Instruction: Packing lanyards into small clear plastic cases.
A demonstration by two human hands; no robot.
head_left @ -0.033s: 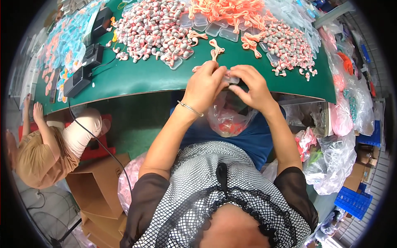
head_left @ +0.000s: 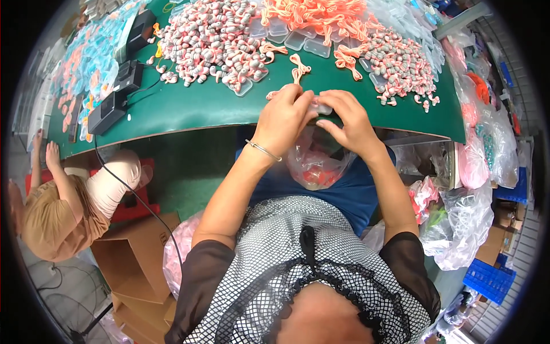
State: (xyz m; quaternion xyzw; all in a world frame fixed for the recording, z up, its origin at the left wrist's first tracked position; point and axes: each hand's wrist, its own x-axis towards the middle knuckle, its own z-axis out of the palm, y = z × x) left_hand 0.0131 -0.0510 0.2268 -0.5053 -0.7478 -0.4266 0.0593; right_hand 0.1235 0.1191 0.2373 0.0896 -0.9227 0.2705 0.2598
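A small clear plastic case (head_left: 323,109) is between my two hands, just over the table's front edge. My left hand (head_left: 282,116) grips its left side, the fingers hiding much of it. On the right, my right hand (head_left: 350,121) rests its fingertips on the case, its thumb below. Something pinkish shows inside, too covered to make out. Close beyond my left hand lies a tied bundle of orange cord (head_left: 299,70). A big heap of grey-and-pink earplugs (head_left: 209,43) covers the table at left, and a smaller earplug heap (head_left: 401,60) sits at right.
More orange cords (head_left: 312,14) and clear cases (head_left: 317,48) lie at the back of the green table (head_left: 189,109). Black boxes (head_left: 109,112) with a cable stand left. A plastic bag (head_left: 321,163) hangs at my lap. Another person (head_left: 60,221) sits at far left beside cardboard boxes (head_left: 137,258).
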